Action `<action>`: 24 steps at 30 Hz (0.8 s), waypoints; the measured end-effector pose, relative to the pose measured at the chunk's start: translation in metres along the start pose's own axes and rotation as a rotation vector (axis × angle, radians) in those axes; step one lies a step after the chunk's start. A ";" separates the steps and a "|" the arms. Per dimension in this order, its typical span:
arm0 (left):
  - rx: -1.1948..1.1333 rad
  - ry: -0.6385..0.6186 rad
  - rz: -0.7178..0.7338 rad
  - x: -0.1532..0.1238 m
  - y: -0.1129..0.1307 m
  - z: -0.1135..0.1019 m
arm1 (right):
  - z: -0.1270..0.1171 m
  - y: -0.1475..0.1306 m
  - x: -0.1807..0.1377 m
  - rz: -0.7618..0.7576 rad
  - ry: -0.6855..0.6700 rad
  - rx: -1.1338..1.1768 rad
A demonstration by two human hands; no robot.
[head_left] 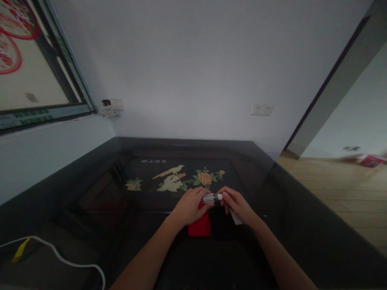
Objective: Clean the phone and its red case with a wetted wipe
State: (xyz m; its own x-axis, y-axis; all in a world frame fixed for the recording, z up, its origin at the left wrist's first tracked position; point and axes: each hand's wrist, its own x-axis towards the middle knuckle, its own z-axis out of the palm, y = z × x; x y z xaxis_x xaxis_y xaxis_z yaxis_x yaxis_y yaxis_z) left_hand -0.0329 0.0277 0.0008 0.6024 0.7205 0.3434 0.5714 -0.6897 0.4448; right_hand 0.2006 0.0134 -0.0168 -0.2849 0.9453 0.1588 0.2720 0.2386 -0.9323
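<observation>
Both hands meet over a dark glass-topped table point(302, 225). My left hand point(189, 207) grips the body of a small clear bottle point(211, 197) held sideways. My right hand point(237, 205) pinches the bottle's white cap point(219, 197) with fingertips closed on it. Under my left hand lies a flat red object point(200, 226). Beside it sits a dark flat object point(223, 227), and a white piece point(236, 218) shows beneath my right hand.
The table carries a bird and flower inlay point(178, 177) under the glass. A white cable point(69, 262) with a yellow tag lies at the near left. Wall sockets point(261, 109) sit behind. Wooden floor point(341, 189) opens to the right.
</observation>
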 end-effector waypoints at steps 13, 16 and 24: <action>0.057 -0.018 0.011 0.001 -0.004 0.002 | 0.003 -0.002 0.002 0.060 0.039 -0.037; 0.111 -0.015 0.003 0.001 -0.003 0.001 | 0.004 0.000 0.001 0.058 0.030 -0.030; 0.123 0.053 -0.041 0.002 -0.002 0.001 | 0.005 0.004 0.003 0.052 0.049 0.009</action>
State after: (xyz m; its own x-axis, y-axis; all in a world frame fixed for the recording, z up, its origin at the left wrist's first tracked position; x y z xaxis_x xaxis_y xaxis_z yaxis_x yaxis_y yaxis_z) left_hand -0.0323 0.0301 0.0000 0.5482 0.7491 0.3719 0.6613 -0.6605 0.3557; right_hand 0.1966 0.0158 -0.0214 -0.2253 0.9661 0.1258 0.2771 0.1874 -0.9424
